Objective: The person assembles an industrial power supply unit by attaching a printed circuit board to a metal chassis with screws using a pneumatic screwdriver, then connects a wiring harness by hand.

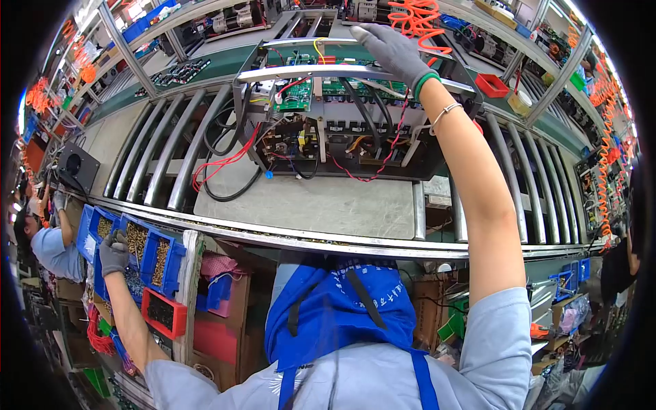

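Observation:
My right hand [395,53], in a grey glove with a green cuff, lies over the upper metal bars at the far side of an open electrical unit [362,123]. Its fingers are stretched out to the left. Inside the unit are green circuit boards [295,96], thick black cables [369,113] and a thin red wire; red and black leads hang from its left side. Low on the left, my left hand [114,254], gloved in grey, is at the blue bins [167,237] of brass-coloured screws [160,261]. Its fingers are curled together, and anything between them is hidden.
The unit stands on a roller conveyor [160,147] with a pale board [307,208] in front. A red bin [164,313] of small dark parts sits below the blue ones. Orange coiled hoses [413,20] hang overhead. Another person [51,242] works at far left.

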Available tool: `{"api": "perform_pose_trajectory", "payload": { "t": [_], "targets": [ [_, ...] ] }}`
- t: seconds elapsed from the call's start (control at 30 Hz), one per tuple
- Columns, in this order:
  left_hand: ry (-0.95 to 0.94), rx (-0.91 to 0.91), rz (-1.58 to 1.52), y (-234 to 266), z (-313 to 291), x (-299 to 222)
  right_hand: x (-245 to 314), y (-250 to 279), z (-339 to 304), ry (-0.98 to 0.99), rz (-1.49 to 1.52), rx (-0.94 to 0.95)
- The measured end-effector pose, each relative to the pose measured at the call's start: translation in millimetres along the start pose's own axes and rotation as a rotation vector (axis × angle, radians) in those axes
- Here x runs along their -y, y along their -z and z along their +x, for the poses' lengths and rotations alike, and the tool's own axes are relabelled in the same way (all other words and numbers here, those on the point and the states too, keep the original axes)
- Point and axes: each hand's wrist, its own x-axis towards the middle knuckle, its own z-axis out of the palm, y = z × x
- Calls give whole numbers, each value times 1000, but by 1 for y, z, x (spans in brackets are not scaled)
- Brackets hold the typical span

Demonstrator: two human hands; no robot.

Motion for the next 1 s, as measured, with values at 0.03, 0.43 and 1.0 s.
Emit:
{"api": "perform_pose_trajectory", "payload": {
  "t": [0.03, 0.43, 1.0],
  "targets": [
    [-59, -32, -1, -4, -3, 5, -1, 2, 1, 8, 12, 3],
    [147, 646, 207, -342, -86, 150, -7, 1, 1, 4, 98, 60],
    [-110, 748, 532, -663, -72, 400, -2, 9, -12, -110, 361, -187]
  ]
}}
